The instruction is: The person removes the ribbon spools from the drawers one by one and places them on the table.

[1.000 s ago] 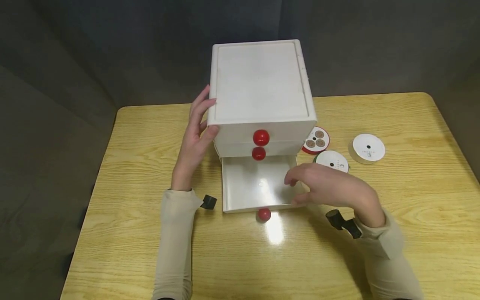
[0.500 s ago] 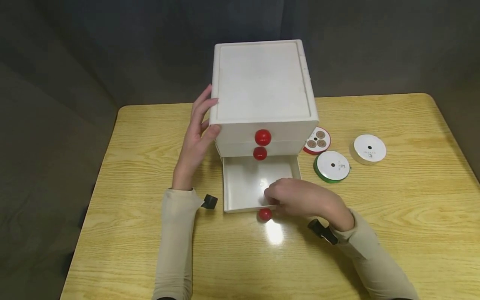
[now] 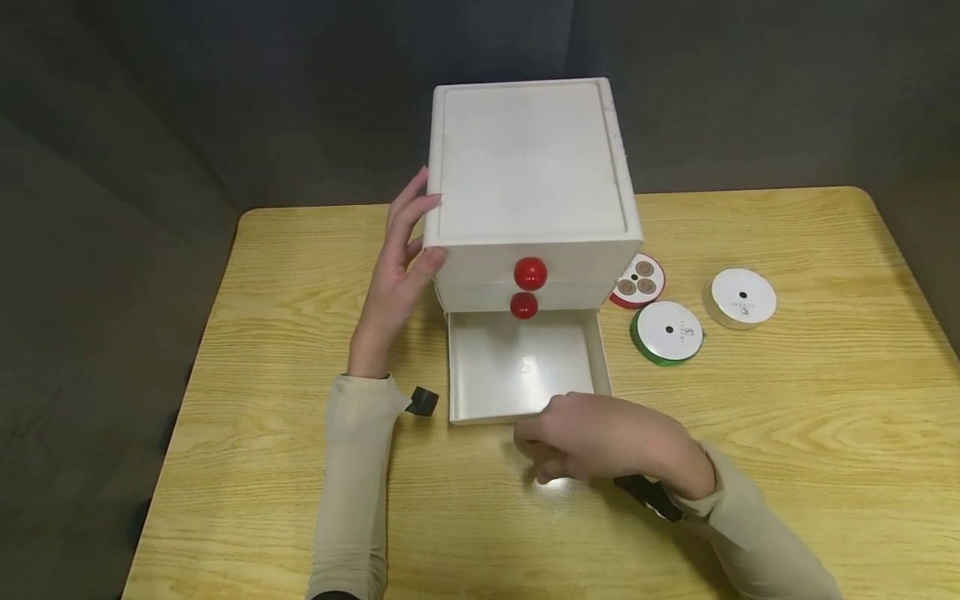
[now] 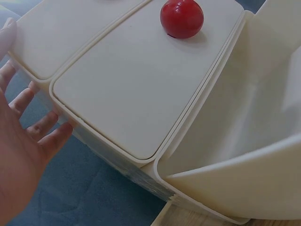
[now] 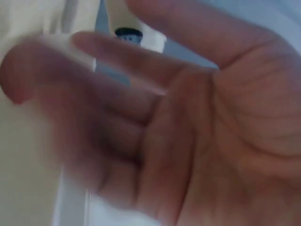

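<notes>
A white cabinet (image 3: 528, 162) has red ball knobs on its drawers. Its bottom drawer (image 3: 491, 367) is pulled out, with nothing visible inside. My left hand (image 3: 393, 271) rests against the cabinet's left side, the thumb at the front corner. In the left wrist view, those fingers (image 4: 44, 127) touch the side wall beside the shut upper drawers. My right hand (image 3: 600, 433) hovers at the front of the open drawer, covering its knob in the head view. The right wrist view shows part of a red knob (image 5: 10, 89) behind blurred, loosely bent fingers, the thumb apart from it.
Right of the cabinet lie a red-edged ribbon spool (image 3: 643, 282), partly hidden, a green ribbon spool (image 3: 670, 332) and a white spool (image 3: 742, 297). The wooden table (image 3: 285, 333) ends at dark curtains (image 3: 337, 100) behind.
My right hand has moved left and down, from over the drawer's right side to the front by its knob. My left hand keeps its place on the cabinet.
</notes>
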Motion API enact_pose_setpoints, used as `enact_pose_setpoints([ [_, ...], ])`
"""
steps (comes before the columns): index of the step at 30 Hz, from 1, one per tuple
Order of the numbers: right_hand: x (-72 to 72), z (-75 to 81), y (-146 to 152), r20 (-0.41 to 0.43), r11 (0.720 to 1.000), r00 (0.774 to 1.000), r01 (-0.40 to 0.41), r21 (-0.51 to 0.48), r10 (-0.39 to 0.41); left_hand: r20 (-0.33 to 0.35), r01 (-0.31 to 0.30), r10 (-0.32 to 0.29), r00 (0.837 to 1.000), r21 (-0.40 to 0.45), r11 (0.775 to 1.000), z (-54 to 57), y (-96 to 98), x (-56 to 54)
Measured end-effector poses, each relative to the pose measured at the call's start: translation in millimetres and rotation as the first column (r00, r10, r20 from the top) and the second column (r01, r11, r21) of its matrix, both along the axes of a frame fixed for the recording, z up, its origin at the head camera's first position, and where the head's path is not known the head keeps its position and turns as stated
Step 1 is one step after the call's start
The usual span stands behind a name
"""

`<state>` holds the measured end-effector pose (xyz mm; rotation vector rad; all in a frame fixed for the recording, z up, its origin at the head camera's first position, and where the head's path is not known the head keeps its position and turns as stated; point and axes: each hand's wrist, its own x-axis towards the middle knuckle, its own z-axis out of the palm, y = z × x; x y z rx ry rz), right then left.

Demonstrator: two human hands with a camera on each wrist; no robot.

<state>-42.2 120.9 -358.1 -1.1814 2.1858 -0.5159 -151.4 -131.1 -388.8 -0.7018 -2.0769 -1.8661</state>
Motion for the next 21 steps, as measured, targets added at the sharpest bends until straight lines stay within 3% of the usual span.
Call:
enact_pose_setpoints([
  [3,3.4,-3.7,-3.4,0.064,0.996,0.998,0.019,0.087,-0.024,0.002,-0.001,0.001,1.000,-0.001,1.000,0.3,0.4,0.6],
  [6,5.1,-8.1,-7.3,0.039,0.993,0.998,0.041,0.112,-0.046,0.002,-0.002,0.002,1.000,-0.003,1.000,1.0,0.5,1.1],
  [12,3.1,-14.8,-8.4,-0.093,0.992,0.995,0.048,0.119,-0.037,0.001,-0.007,0.008,1.000,-0.006,1.000,0.5,0.1,0.9],
  [21,-10.3,-20.4,-2.3,-0.089,0.990,0.989,0.123,0.064,-0.118,-0.002,-0.005,0.005,1.000,0.005,1.000,0.5,0.7,0.7],
])
